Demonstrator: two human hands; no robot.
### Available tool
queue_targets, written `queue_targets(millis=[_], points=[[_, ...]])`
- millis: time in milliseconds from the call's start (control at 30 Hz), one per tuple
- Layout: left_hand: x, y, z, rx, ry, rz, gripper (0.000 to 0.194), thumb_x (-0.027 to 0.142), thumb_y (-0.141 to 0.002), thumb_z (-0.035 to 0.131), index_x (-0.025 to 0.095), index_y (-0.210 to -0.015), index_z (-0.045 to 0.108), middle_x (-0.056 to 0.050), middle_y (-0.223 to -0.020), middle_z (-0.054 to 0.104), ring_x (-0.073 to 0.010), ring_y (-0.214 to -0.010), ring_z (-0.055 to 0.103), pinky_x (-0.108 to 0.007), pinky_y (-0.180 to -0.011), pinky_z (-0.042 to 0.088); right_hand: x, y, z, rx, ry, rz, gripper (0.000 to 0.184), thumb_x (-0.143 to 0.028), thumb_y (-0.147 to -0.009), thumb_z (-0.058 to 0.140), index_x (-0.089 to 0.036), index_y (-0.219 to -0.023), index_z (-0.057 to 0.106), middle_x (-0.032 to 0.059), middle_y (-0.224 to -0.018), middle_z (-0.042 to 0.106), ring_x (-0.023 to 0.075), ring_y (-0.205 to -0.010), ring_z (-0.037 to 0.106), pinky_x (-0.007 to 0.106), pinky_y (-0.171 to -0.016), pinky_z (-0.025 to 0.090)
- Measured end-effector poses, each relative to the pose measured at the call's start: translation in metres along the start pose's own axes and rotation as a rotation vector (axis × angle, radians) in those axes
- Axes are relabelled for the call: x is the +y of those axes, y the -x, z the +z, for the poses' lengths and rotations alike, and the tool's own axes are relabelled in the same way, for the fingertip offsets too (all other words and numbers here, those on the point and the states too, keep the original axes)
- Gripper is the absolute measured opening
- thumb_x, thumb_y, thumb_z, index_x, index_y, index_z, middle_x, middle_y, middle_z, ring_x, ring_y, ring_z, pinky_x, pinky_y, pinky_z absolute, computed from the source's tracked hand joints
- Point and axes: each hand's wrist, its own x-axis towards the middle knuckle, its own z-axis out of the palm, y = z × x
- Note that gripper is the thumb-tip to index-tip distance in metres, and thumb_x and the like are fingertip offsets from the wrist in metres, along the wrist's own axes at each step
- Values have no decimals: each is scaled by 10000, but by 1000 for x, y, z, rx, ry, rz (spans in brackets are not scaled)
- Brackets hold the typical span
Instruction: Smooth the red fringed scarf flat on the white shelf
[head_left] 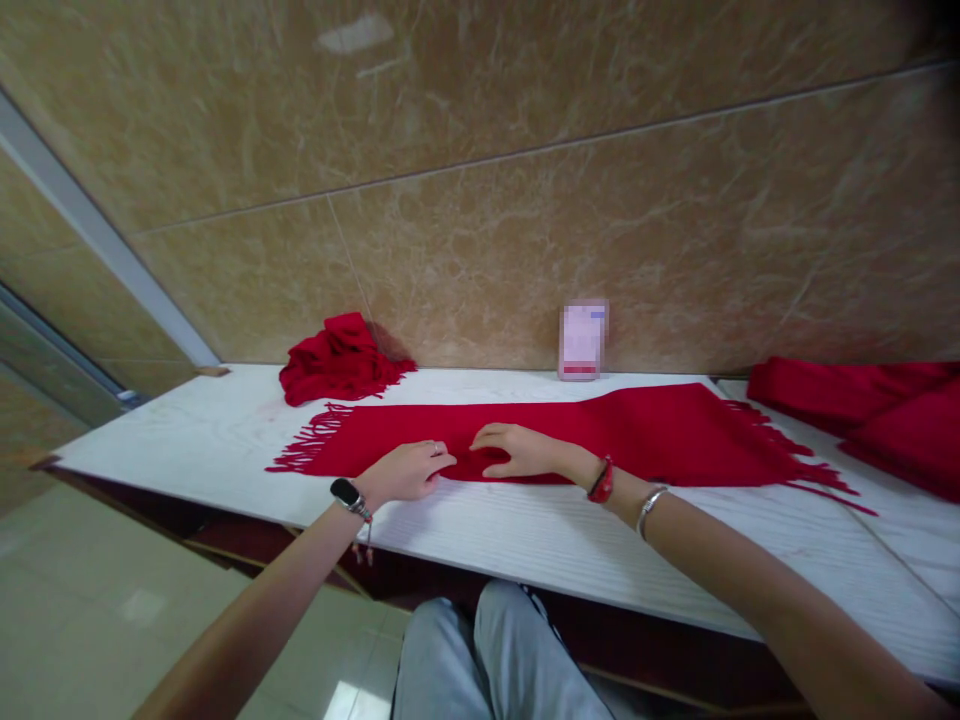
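A red fringed scarf (pixel 652 435) lies flat and lengthwise on the white tabletop (pixel 202 440), its tassels spread at both ends. My left hand (pixel 405 470), with a dark smart band at the wrist, is at the scarf's front edge. Its fingers are loosely bent, and the thumb sits a little apart from them. Just to the right, my right hand (pixel 517 450) rests over the scarf with thumb and fingers spread in a curve. Neither hand shows cloth gripped in it. Some fingertips of the left hand are hidden.
A crumpled red scarf (pixel 334 360) lies at the back left. More red cloth (pixel 900 410) is piled at the right. A phone with a blurred screen (pixel 583 340) leans against the brown tiled wall (pixel 480 240). My knees (pixel 499 640) are below the table's front edge.
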Motion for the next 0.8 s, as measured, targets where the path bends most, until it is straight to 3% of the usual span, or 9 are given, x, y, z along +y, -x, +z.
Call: queue_targets(millis=[133, 267, 400, 500, 800], points=[[-3, -10, 1, -50, -21, -12, 387, 21, -778, 432, 174, -1119, 529, -67, -1044, 581, -172, -969, 547, -263, -805, 454, -17, 12, 5, 26, -49, 23, 512, -202, -785, 532, -165, -1288, 439, 118, -1219, 549, 215, -1083, 518, 346, -918, 400], [-3, -16, 2, 36, 86, -135, 208, 129, -846, 451, 152, -1016, 569, -61, -976, 608, -172, -921, 562, -280, -826, 446, -14, 13, 17, 131, -37, 96, 560, -49, -743, 469, -136, -1294, 416, 129, -1247, 528, 200, -1110, 503, 321, -918, 395], [1, -15, 1, 92, 142, -148, 160, 192, -882, 446, 162, -939, 593, -38, -937, 617, -153, -886, 566, -269, -815, 446, -8, 10, 16, 189, 36, 204, 258, -121, -798, 510, -138, -1041, 594, 108, -1034, 625, 191, -950, 568, 295, -801, 436], [2, -14, 5, 157, 145, -142, 158, 201, -886, 459, 162, -940, 602, -32, -932, 626, -149, -890, 572, -269, -818, 448, -5, 10, 11, 163, 72, 258, 115, -164, -803, 557, -147, -892, 629, 77, -879, 658, 171, -811, 594, 262, -698, 433], [1, -8, 13, 123, -16, -80, 218, 185, -910, 410, 144, -1005, 602, -59, -944, 644, -165, -882, 591, -291, -796, 467, -11, 10, 0, 85, 129, 228, 125, -177, -846, 524, -137, -873, 640, 93, -902, 663, 174, -840, 597, 245, -692, 403]])
